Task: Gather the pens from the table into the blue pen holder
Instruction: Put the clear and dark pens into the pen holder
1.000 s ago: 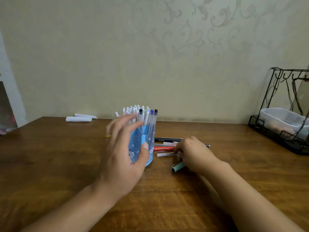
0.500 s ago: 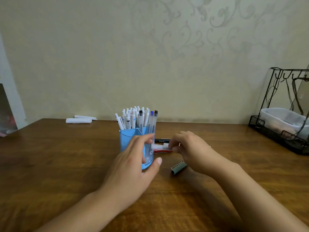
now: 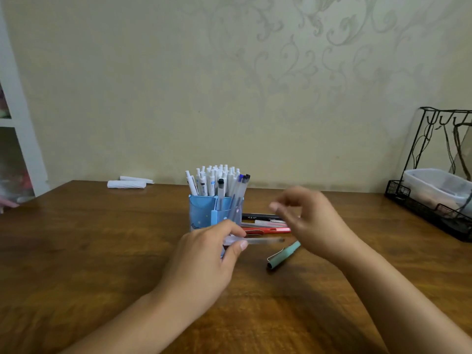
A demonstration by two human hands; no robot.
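Your left hand (image 3: 204, 261) pinches a clear pen (image 3: 258, 240) between thumb and fingers, held level just in front of the blue pen holder (image 3: 204, 213), which stands full of pens on the counter (image 3: 89, 251). At the holder's 3 o'clock lie a black pen (image 3: 258, 216), a red pen (image 3: 265, 229) and a green pen (image 3: 283, 254). Your right hand (image 3: 311, 223) hovers above them, blurred, fingers seemingly loosely curled and holding nothing.

brown wooden table (image 3: 76, 251) against a beige scroll-patterned wall (image 3: 229, 85)

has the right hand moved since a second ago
Yes. The right hand has lifted off the pens on the table and now hovers just above them, right of the blue pen holder.
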